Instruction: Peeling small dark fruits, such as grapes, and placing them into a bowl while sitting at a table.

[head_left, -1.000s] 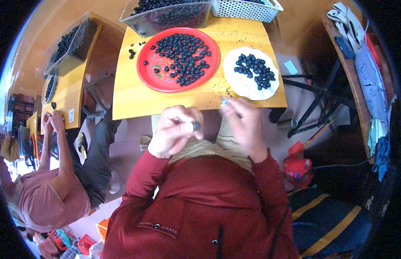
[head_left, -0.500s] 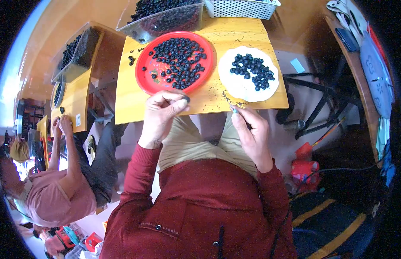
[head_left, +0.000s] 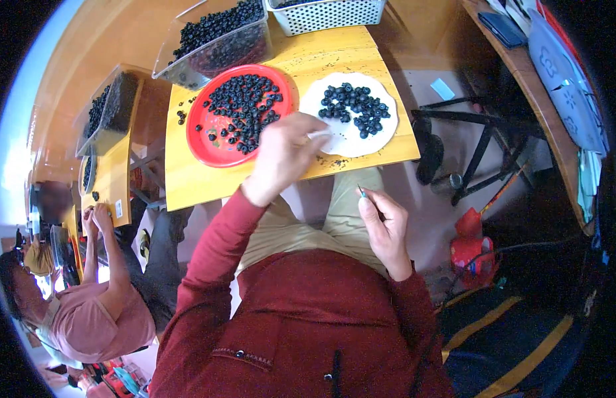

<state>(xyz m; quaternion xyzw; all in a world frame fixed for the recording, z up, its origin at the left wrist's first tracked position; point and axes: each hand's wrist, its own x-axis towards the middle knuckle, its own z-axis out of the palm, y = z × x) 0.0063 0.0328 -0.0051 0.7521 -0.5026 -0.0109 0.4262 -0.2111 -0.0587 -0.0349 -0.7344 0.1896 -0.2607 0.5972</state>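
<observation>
Berries: lots of small, round, dark blue balls, most in the red plate, some in the white plate, a few loose on the yellow table.
How they'd feel: light, I think, firm outside and maybe squishy inside; they could roll off or pop if squeezed hard.
Where to hold a berry: softly round its sides, I'd say, with thumb and one finger.
Left hand: up by the near left edge of the white plate; it looks too blurry for me to tell if its fingers are apart or pinching something.
Right hand: low, in front of the table, thumb and finger pressed together on a thin tool.
Thin tool: looks light and stiff, with a bit of blue-green; best held well back from the tip, I'd guess.
Bins: a clear one full of berries, and a white basket with holes beside it.
Writing: none I can read; a little white sticker on the other table and marks on a red bag are too tiny.
</observation>
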